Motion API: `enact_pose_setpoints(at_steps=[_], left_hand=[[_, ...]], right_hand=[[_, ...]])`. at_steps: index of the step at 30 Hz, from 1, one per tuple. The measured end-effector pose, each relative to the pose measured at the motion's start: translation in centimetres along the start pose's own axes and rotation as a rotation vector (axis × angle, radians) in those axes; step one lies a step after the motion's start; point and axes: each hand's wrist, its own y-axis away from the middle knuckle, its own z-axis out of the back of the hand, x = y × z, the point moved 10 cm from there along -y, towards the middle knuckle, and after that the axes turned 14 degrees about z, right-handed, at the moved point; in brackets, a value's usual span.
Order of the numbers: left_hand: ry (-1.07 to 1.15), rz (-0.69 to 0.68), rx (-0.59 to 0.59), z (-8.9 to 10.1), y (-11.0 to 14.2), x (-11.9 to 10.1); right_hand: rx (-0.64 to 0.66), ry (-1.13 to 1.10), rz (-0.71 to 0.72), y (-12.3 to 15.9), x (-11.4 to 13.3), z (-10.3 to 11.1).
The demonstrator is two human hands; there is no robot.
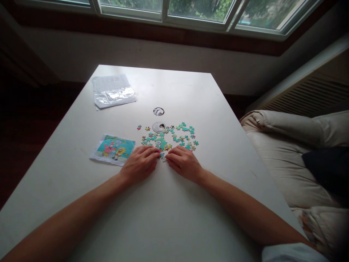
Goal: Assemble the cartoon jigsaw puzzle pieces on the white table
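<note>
Between my hands lies a small joined patch of jigsaw puzzle [160, 143] with cartoon figures on it. My left hand [143, 159] rests at its left lower edge, thumb and fingers pinched together at a puzzle piece. On the other side, my right hand [184, 161] has its fingertips closed at the patch's lower right edge; the fingers hide most of what they touch. Several loose green puzzle pieces [185, 129] are scattered just beyond the hands. A picture sheet [113, 149] with the cartoon scene lies left of my left hand.
On the white table [169, 218], a clear plastic bag with paper [113, 91] lies at the far left. Near the middle are a round hole [158, 111] and a round cover [157, 127]. A beige sofa [275, 160] stands along the right; a window [199, 11] is ahead.
</note>
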Motion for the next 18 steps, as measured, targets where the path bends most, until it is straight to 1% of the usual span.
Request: enact_pose_setpoints(at_steps=[6, 12, 18], left_hand=[[0.001, 0.006, 0.004, -0.1, 0.1, 0.1], [0.002, 0.002, 0.005, -0.1, 0.0, 0.0], [0.016, 0.002, -0.013, 0.1, 0.0, 0.0]], right_hand=[[-0.002, 0.018, -0.002, 0.2, -0.5, 0.5], [0.061, 0.025, 0.038, 0.2, -0.2, -0.5], [0.110, 0.041, 0.008, 0.0, -0.1, -0.9]])
